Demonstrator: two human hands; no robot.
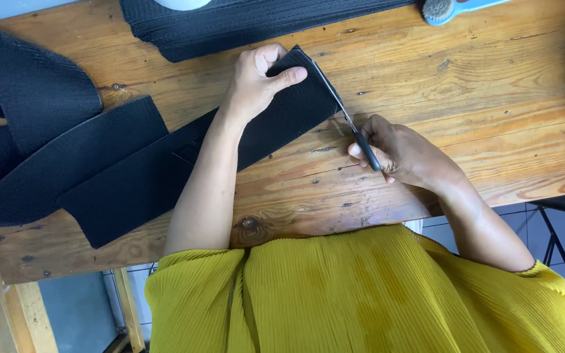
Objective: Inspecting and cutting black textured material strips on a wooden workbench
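A wide black ribbed fabric band lies across the wooden table. My left hand pinches the band's right end and holds it up off the table. My right hand grips black-handled scissors, whose blades run along the band's cut end near my left fingers.
A stack of black ribbed fabric sits at the table's far edge, more black band curls at the left. A blue-handled brush lies at the far right. A black stand's legs are on the tiled floor at right.
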